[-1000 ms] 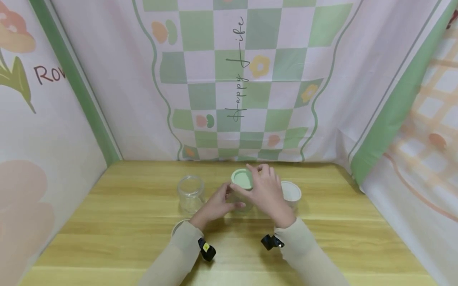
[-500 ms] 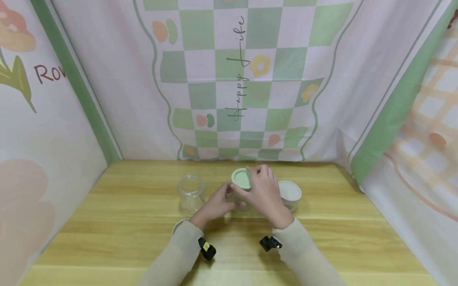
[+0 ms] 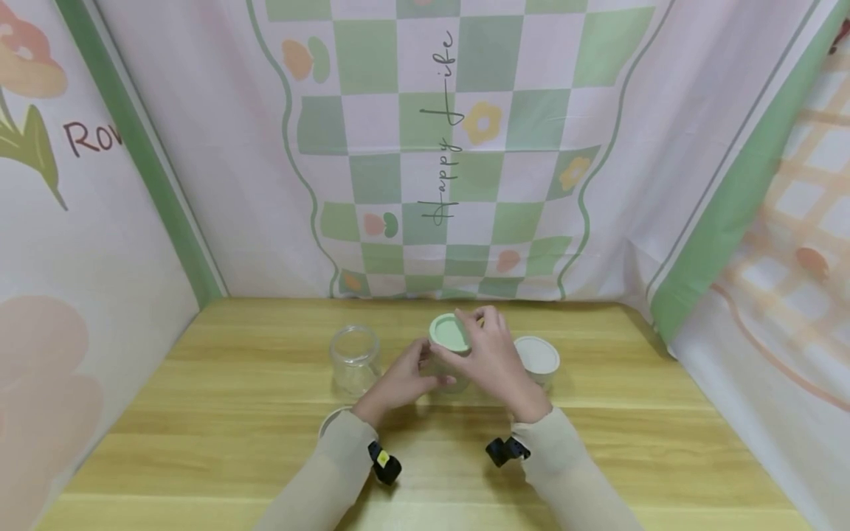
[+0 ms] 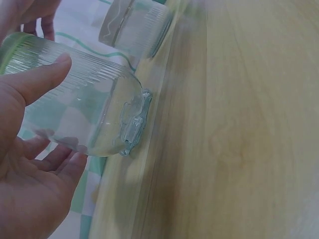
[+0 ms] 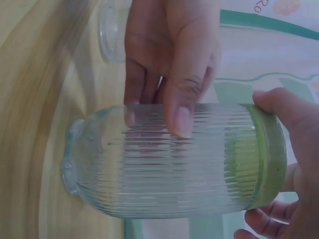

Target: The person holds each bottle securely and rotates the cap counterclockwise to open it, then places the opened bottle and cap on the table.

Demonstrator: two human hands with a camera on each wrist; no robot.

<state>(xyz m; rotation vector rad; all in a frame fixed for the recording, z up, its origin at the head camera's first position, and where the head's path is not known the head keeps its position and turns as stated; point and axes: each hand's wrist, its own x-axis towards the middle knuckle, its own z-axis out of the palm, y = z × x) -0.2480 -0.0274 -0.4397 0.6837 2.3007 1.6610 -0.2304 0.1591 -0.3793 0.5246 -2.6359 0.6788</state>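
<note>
A ribbed clear glass jar (image 5: 164, 162) with a scalloped foot stands upright at the middle of the table, foot down. Its pale green lid (image 3: 449, 333) sits on the top. My left hand (image 3: 400, 377) holds the jar's side, thumb on the near face and fingers around the far one, as the left wrist view (image 4: 75, 104) shows of the glass. My right hand (image 3: 494, 358) grips the lid's rim, with thumb and fingers on opposite sides. Parts of the jar are hidden by both hands in the head view.
An uncovered glass jar (image 3: 355, 361) stands left of my hands. To the right is a jar with a white lid (image 3: 538, 355), partly behind my right hand. A pale round rim (image 3: 330, 419) shows beside my left sleeve. A checkered curtain (image 3: 451, 147) hangs behind the table (image 3: 199, 428).
My right hand shifts and turns very slightly on the green lid, uncovering a little more of the white lid behind it. The jar and my left hand stay in place.
</note>
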